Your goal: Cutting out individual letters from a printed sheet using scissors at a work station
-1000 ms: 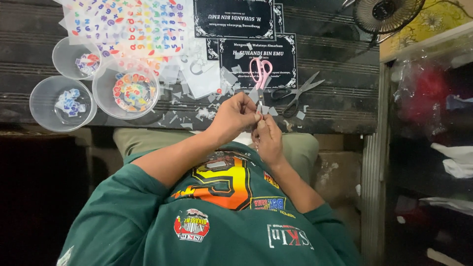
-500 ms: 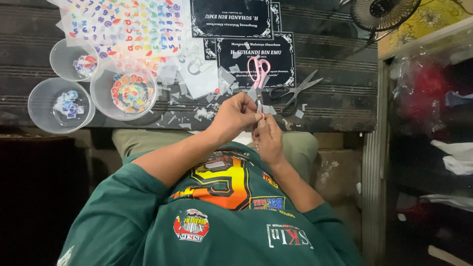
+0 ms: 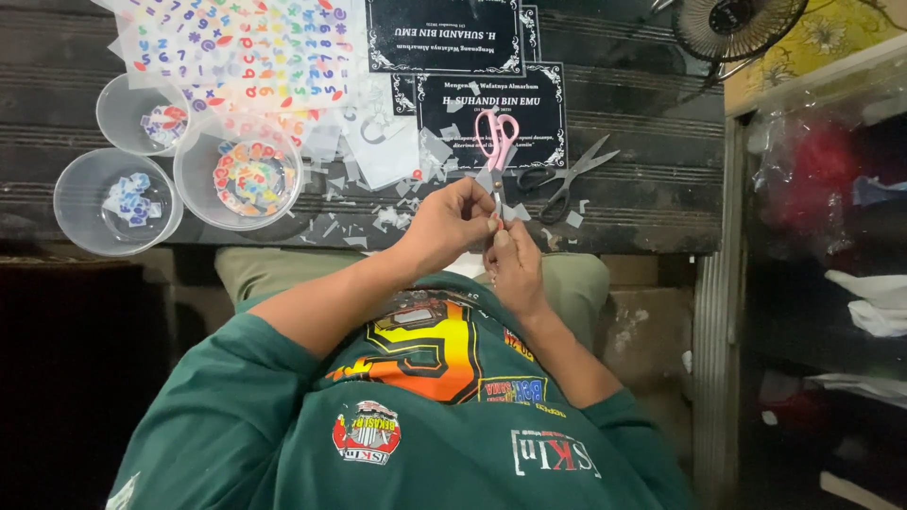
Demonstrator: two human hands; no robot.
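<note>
While pinched shut, both hands' (image 3: 487, 241) grip on small scrap (image 3: 511, 212)

Looks like a small craft workshop or stall, cramped and dim. Dark slatted worktop (image 3: 642, 104) strewn with paper scraps (image 3: 383, 219); sticker sheets (image 3: 236, 47), clear tubs (image 3: 113, 200) of sorted letters, black printed plaques (image 3: 444, 33), two scissors (image 3: 562, 178). Fan (image 3: 732, 24) at the edge, shelves (image 3: 822, 283) of bagged goods alongside.
</note>
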